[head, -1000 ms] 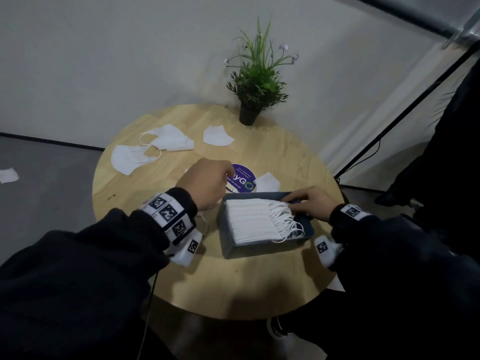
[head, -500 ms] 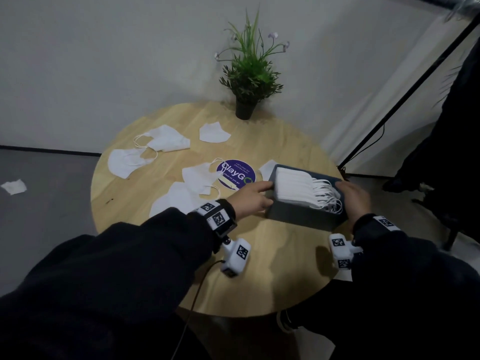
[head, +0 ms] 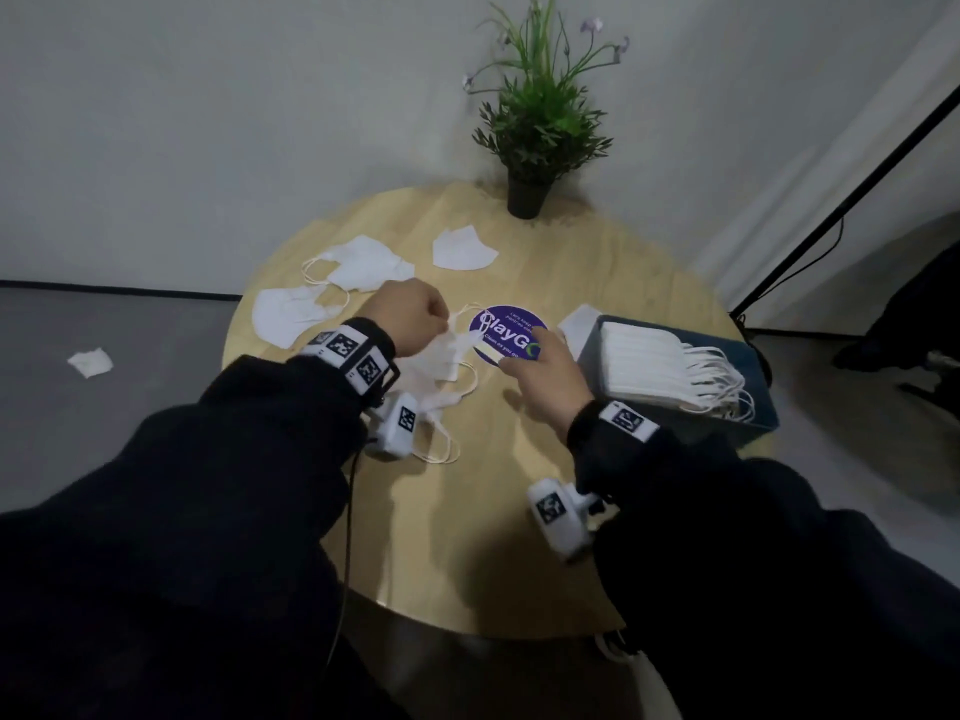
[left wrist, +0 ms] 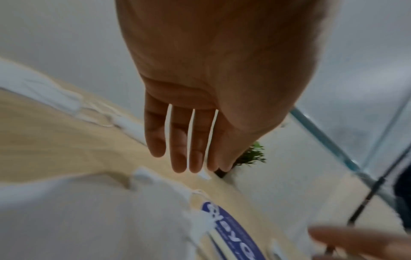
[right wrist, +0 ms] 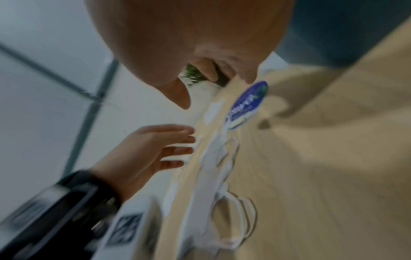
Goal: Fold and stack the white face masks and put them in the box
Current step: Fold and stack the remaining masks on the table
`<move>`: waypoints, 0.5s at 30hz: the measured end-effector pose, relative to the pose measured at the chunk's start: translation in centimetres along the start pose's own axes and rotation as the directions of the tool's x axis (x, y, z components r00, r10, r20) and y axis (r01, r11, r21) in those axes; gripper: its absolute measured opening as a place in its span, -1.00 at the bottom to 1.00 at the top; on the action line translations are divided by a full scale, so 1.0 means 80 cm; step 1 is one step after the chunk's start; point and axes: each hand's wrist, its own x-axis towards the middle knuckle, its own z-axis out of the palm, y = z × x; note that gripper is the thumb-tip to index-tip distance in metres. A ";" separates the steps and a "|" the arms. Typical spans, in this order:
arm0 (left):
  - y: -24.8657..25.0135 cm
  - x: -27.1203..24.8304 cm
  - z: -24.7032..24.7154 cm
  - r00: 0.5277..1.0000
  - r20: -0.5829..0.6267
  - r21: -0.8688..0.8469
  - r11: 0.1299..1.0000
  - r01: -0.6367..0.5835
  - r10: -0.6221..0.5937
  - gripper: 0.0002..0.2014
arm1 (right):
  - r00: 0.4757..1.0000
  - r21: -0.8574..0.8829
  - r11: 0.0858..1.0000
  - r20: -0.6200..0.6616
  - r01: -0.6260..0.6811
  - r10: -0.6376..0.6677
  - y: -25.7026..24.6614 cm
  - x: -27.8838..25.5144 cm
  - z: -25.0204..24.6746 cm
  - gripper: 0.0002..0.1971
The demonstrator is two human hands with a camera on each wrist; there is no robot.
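A dark blue box [head: 762, 426] stands at the table's right edge and holds a stack of folded white masks [head: 644, 366]; their ear loops hang over its near end. Loose white masks [head: 441, 358] lie at the table's centre, partly on a purple round sticker [head: 506, 332]. My left hand [head: 415, 317] hovers over them; in the left wrist view its fingers [left wrist: 177, 140] are straight and hold nothing. My right hand [head: 537, 358] reaches onto the sticker's edge beside those masks, fingers [right wrist: 248, 77] loosely bent and empty. Both hands are off the box.
More unfolded masks lie at the far left [head: 285, 317], [head: 363, 262] and far centre [head: 462, 246]. One white piece [head: 576, 322] sits behind the box. A potted plant [head: 530, 127] stands at the table's back. A white scrap [head: 91, 361] lies on the floor.
Both hands carried the box to the table's right edge and let go of it. They have since moved to the loose masks at the centre.
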 end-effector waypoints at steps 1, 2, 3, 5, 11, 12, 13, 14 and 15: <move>-0.014 0.004 -0.001 0.999 -0.008 0.009 0.999 0.032 -0.032 -0.81 | 0.997 -0.069 0.995 -0.027 -0.068 0.066 0.007 0.017 0.008 -0.56; -0.026 0.008 0.000 0.998 -0.006 0.024 0.998 0.059 -0.059 -0.75 | 0.991 -0.152 0.980 -0.064 -0.128 0.120 0.014 0.032 0.013 -0.49; -0.035 0.011 0.002 0.997 0.005 0.054 0.995 0.083 -0.083 -0.69 | 0.982 -0.203 0.963 -0.104 -0.176 0.158 0.019 0.043 0.017 -0.46; -0.047 0.016 0.010 0.992 0.027 0.150 0.981 0.119 -0.124 -0.57 | 0.967 -0.233 0.945 -0.165 -0.229 0.194 0.024 0.060 0.020 -0.49; -0.050 0.023 0.035 0.989 0.039 0.330 0.936 0.123 -0.144 -0.54 | 0.995 -0.619 0.779 -0.041 -0.094 0.087 0.009 0.059 0.046 -0.49; -0.050 0.023 0.035 0.989 0.050 0.341 0.933 0.117 -0.142 -0.62 | 0.998 -0.643 0.765 0.018 -0.032 0.057 0.008 0.055 0.050 -0.52; -0.050 0.023 0.034 0.988 0.062 0.345 0.932 0.112 -0.142 -0.69 | 0.997 -0.648 0.761 0.072 0.031 0.021 0.009 0.051 0.053 -0.58; -0.050 0.022 0.032 0.987 0.072 0.336 0.935 0.112 -0.144 -0.74 | 0.993 -0.637 0.767 0.116 0.074 0.000 0.012 0.046 0.053 -0.63; -0.050 0.020 0.029 0.986 0.078 0.309 0.944 0.115 -0.146 -0.78 | 0.989 -0.623 0.776 0.146 0.095 -0.004 0.016 0.041 0.052 -0.64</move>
